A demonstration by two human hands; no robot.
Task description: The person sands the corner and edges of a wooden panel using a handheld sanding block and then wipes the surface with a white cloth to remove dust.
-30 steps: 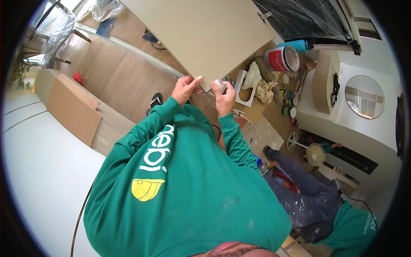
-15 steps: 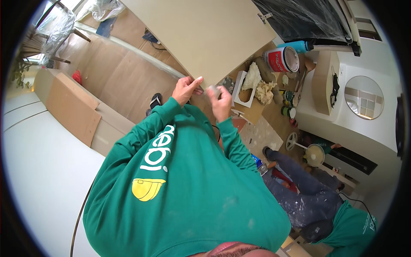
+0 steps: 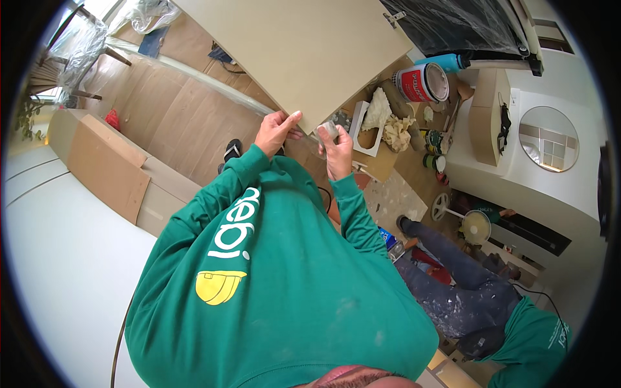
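Observation:
A beige cabinet door panel (image 3: 301, 48) slants across the top middle, with a metal hinge (image 3: 394, 19) near its right edge. My left hand (image 3: 275, 134) pinches the panel's left edge close to its near corner, thumb on the face and fingers curled beneath. By the near end of the panel's right edge, my right hand (image 3: 338, 155) is closed on a small grey pad (image 3: 329, 129), possibly folded sandpaper. The pad is beside the corner; whether it touches the panel I cannot tell.
Right of the panel stand a paint can (image 3: 422, 83), a blue bottle (image 3: 443, 63), a white open box (image 3: 369, 132) and crumpled paper (image 3: 398, 132). A co-worker in dark trousers (image 3: 453, 278) is at lower right, near a fan (image 3: 476, 226). Cardboard (image 3: 107, 165) lies left.
My right hand and the grey pad have shifted slightly along the panel's near right edge, and the hand is less blurred. My left hand keeps its grip. The view has shifted slightly.

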